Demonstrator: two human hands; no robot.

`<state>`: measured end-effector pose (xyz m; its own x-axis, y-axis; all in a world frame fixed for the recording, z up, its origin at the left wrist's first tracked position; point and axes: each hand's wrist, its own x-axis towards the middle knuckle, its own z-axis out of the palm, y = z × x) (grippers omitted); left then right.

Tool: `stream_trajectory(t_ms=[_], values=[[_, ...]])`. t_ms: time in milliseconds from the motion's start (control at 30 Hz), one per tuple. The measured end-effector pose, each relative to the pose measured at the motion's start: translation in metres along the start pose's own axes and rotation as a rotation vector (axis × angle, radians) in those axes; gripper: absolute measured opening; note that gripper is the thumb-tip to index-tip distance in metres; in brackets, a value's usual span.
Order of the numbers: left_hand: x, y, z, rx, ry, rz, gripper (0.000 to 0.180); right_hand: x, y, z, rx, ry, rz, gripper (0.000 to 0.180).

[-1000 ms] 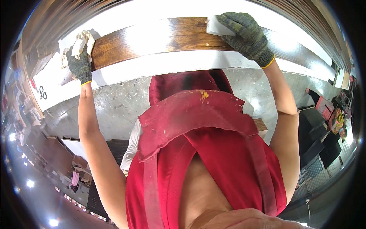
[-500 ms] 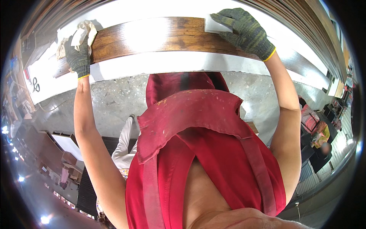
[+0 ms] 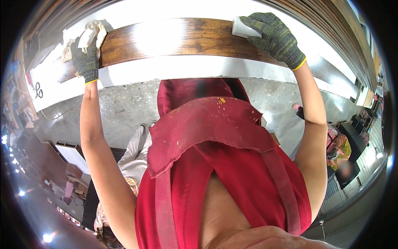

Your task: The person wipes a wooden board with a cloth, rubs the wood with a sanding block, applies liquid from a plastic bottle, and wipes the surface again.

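A long, glossy brown wood-grain board (image 3: 203, 38) lies across the white worktop in front of me. My left hand (image 3: 86, 64), in a dark grey-green knit glove with a yellow cuff, is closed on a crumpled cream rag (image 3: 99, 32) at the board's left part. In a matching glove, my right hand (image 3: 278, 41) grips a white sponge block (image 3: 244, 28) against the board, right of the middle. Part of the sponge is hidden under the fingers. Bright light glares off the board between the two hands.
The white worktop (image 3: 141, 68) borders the board on its near and far sides. Stacked long panels (image 3: 348, 29) stand beyond at the far right. A person in pale trousers (image 3: 137, 155) is behind me on the left, another person (image 3: 342, 149) on the right.
My right hand has slid a little to the right along the board with the sponge. The left hand with the rag has stayed nearly still. Both people behind have shifted.
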<state>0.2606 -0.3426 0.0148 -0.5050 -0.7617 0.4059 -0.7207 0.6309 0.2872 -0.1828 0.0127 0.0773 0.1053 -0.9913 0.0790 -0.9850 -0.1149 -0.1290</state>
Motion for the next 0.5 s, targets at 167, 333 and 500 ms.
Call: stream_trajectory(t_ms=[167, 333, 500], values=[[0.0, -0.004, 0.001, 0.051, 0.019, 0.039, 0.047, 0.024, -0.014, 0.002, 0.108, 0.125, -0.105, 0.048], [0.002, 0.003, -0.001, -0.23, 0.0, 0.071, 0.042, 0.061, -0.027, 0.014, 0.354, 0.16, -0.132, 0.046], [0.004, 0.015, -0.003, -0.193, -0.008, -0.122, 0.039, -0.003, 0.004, 0.006, 0.335, 0.123, -0.019, 0.047]])
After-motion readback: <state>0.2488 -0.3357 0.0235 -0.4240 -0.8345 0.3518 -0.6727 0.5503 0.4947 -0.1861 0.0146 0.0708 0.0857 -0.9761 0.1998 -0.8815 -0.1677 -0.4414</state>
